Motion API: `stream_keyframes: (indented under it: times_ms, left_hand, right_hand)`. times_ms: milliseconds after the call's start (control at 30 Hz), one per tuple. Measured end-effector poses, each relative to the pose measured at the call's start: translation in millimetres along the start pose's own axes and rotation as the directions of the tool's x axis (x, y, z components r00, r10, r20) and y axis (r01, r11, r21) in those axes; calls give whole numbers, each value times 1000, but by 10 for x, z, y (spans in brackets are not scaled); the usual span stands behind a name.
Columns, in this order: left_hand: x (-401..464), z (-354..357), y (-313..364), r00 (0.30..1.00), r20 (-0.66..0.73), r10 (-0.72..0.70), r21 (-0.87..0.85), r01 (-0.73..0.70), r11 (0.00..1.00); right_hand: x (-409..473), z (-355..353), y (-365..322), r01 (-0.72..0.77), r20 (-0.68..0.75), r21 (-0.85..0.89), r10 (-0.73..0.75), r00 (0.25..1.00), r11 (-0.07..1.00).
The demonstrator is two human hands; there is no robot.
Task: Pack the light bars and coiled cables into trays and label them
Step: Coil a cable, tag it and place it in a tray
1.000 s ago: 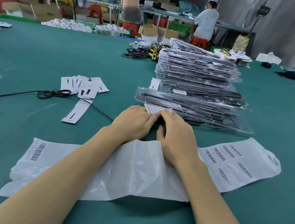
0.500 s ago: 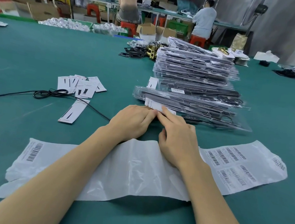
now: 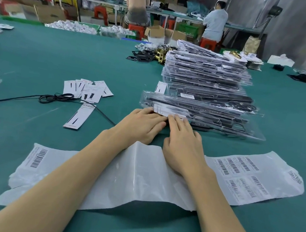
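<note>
A clear plastic tray (image 3: 226, 123) holding black light bars and a coiled cable lies in front of me on the green table. A white label (image 3: 168, 110) sits on the tray's near left end. My left hand (image 3: 143, 126) rests with its fingertips against the label's left part. My right hand (image 3: 182, 138) presses straight fingers on the label's right part. Behind this tray lies another filled tray (image 3: 217, 99), and further back stands a tall stack of filled trays (image 3: 205, 72). A long label backing sheet (image 3: 141, 176) lies under my wrists, with barcode labels (image 3: 245, 173) at its right end.
White printed cards (image 3: 86, 90) lie to the left, one more card (image 3: 79, 115) nearer me. A black cable (image 3: 58, 97) runs across the table on the left. Brass and black hardware (image 3: 152, 55) sits behind the stack. Two people work at benches in the background.
Both hands have moved forward with the white label from the table's surface onto the near tray's left end, and the fingers now press it down there.
</note>
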State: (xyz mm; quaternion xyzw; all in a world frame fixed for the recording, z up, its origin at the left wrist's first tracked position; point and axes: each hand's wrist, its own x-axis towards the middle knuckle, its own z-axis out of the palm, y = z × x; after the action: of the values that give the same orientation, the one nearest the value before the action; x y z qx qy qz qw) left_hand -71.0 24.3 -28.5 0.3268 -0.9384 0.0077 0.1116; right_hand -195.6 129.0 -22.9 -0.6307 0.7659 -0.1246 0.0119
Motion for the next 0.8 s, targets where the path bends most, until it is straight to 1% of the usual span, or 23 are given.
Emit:
stream_keyframes:
  times_ms: [67, 100, 167, 200, 267, 333, 400, 500, 633, 733, 800]
  left_hand:
    - [-5, 8, 9, 997, -2, -75, 56, 75, 996]
    - [-3, 9, 9, 996, -6, -84, 67, 84, 994]
    - [-9, -7, -3, 999, -27, -39, 70, 41, 997]
    - [-24, -33, -24, 1000, -20, 3, 25, -2, 1000]
    - [-65, -84, -99, 997, -8, 76, -186, -76, 980]
    - [-126, -103, -197, 996, -45, 74, -363, -85, 928]
    - [-176, -108, -261, 993, -115, 36, -428, -82, 900]
    - [-203, -119, -276, 981, -193, 34, -396, -110, 912]
    - [-230, -128, -305, 960, -280, -8, -347, -93, 933]
    - [-250, -103, -345, 966, -252, -64, -370, -35, 929]
    - [-261, -94, -358, 965, -251, -79, -383, -24, 923]
  right_hand:
    - [6, 1, -4, -9, 0, 27, 9, 1000, 1000]
    - [4, 2, -1, -8, -2, 27, 8, 1000, 1000]
    - [2, 10, 11, -7, -11, 15, 7, 1000, 1000]
    - [3, 13, 12, -10, -14, 15, 10, 1000, 1000]
    - [10, 13, 11, -15, -10, 16, 15, 1000, 1000]
    - [20, 15, 7, -13, 8, 3, 13, 1000, 1000]
    - [26, 14, 4, -13, 23, -11, 13, 1000, 1000]
    - [27, 7, -5, -16, 35, -29, 17, 999, 999]
    - [31, 3, -8, -18, 38, -33, 19, 999, 999]
    - [36, 8, -22, -11, 47, -46, 13, 999, 999]
    - [55, 5, -46, -3, 55, -74, 7, 998, 997]
